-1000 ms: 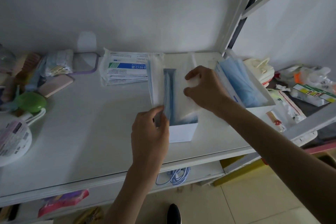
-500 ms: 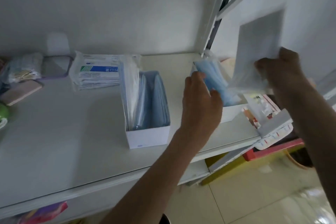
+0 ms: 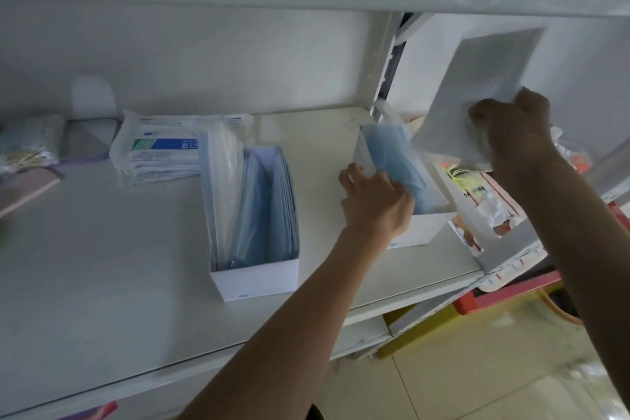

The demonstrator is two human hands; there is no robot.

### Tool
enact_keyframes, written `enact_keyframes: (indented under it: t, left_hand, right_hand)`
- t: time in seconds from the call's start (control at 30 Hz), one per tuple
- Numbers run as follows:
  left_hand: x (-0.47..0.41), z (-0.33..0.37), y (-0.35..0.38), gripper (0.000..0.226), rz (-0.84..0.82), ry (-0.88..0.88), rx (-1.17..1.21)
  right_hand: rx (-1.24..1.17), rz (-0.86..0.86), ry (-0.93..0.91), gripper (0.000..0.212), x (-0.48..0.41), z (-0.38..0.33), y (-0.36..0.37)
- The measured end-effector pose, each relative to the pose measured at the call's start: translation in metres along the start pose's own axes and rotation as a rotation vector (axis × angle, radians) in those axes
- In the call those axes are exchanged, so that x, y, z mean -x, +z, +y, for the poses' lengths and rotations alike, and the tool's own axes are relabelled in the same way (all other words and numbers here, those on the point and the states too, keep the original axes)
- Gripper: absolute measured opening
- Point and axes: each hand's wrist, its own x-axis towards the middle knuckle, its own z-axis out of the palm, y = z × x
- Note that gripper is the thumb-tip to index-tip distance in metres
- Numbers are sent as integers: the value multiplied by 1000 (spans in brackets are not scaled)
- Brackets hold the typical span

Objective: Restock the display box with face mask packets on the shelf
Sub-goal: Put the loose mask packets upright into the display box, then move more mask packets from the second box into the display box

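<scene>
Our left fingers (image 3: 358, 177) are curled over the near rim of the second white box (image 3: 421, 227) at the right end of the shelf (image 3: 102, 283), the left hand (image 3: 376, 204) pressed against its blue face mask packets (image 3: 395, 160), which lean steeply to the right inside it; we cannot tell whether the fingers have actually pinched a packet. Our right hand (image 3: 508, 123) is raised beside the shelf's upright post, its fingers closed on a corner of an empty clear plastic wrapper (image 3: 477, 89) held up in the air. Further left, in the middle of the shelf, stands the display box (image 3: 259, 280), open-topped and partly filled with upright blue packets (image 3: 269, 204). Just behind it lies a flat stack of white packs with blue and green printing (image 3: 156, 150). Beyond the right end of the shelf lies a jumble of small printed bags (image 3: 491, 204).
</scene>
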Motion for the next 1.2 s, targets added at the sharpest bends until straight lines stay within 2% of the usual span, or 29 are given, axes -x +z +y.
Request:
enact_keyframes:
  t: [0.1, 0.2, 0.3, 0.4, 0.53, 0.67, 0.87, 1.0, 1.07, 1.2]
  left_hand:
    - [6, 6, -6, 87, -5, -108, -43]
    - [11, 2, -10, 103, 14, -112, -121]
    - [6, 2, -12, 99, -24, -170, -93]
    - [-1, 9, -11, 79, -38, -217, -66]
    - [-3, 11, -5, 49, 71, -165, -14]
    - [-1, 3, -14, 33, 143, -100, 55]
    - [2, 1, -17, 24, 214, 36, -387]
    - [-5, 11, -18, 17, 270, 179, -512]
    - [-8, 13, -17, 22, 246, 182, -499]
    - [-9, 20, -12, 59, 166, 235, -541]
  right_hand:
    - [242, -39, -65, 33, -4, 3, -8]
    - [356, -126, -91, 34, -7, 7, -13]
    - [420, -13, -148, 33, -10, 14, -15]
    - [289, 92, -116, 35, -10, 20, -11]
    - [70, 128, -20, 34, -9, 28, -8]
    - [1, 172, -4, 31, -9, 29, -12]
    - [-14, 137, 4, 26, -10, 35, -15]
    - [-19, 123, 9, 23, -10, 39, -14]
    - [-25, 118, 13, 21, -11, 41, -14]
    - [-51, 123, 34, 23, -14, 43, -15]
